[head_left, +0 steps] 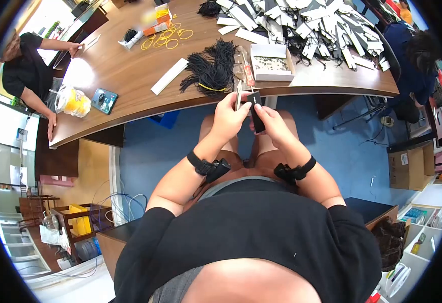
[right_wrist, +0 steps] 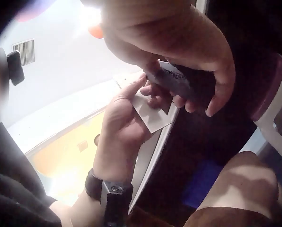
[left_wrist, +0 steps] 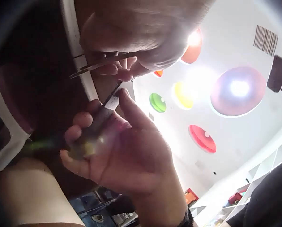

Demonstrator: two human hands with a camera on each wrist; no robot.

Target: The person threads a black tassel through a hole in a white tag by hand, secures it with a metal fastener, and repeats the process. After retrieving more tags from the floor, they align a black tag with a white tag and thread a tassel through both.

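At the table edge in the head view, the left hand (head_left: pixel 228 118) pinches a thin white card edge-on (head_left: pixel 238 96). Beside it the right hand (head_left: pixel 276 126) grips a black flat piece (head_left: pixel 256 112) with a small light mark. The right wrist view shows the white card (right_wrist: pixel 153 113) in the left hand (right_wrist: pixel 122 120), while the right hand (right_wrist: pixel 169 38) curls round the black piece (right_wrist: pixel 179 82), which bears faint lettering. Seen from the left wrist, the left hand (left_wrist: pixel 136 28) is above and the right hand (left_wrist: pixel 136 156) below; their fingers almost meet.
On the table (head_left: pixel 130 96) lie black cords (head_left: pixel 213 65), a white strip (head_left: pixel 169 76), an open box of small parts (head_left: pixel 271 70), a pile of white and black tags (head_left: pixel 307 30) and yellow rings (head_left: pixel 171 38). A person (head_left: pixel 34 65) stands at the left.
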